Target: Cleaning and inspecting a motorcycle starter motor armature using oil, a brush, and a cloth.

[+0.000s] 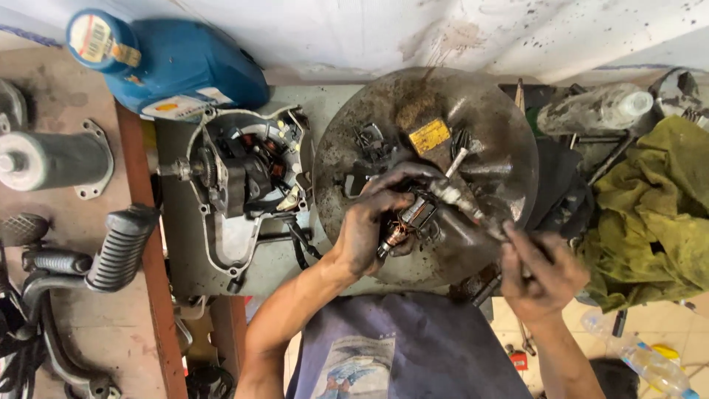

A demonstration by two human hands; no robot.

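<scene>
Starting at the left, a blue can [173,63] lies above an engine cover [247,185]. My left hand [373,222] closes around a small armature [410,218] with copper windings, over the round metal tray [487,125]. My right hand [543,270] pinches a thin tool [473,210] touching it. A yellow rag [653,207] lies at right.

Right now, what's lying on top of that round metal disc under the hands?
On the round metal disc lie a yellow rectangular tag and small dark parts. The left hand holds a motor armature above it, hiding the disc's middle.
</scene>
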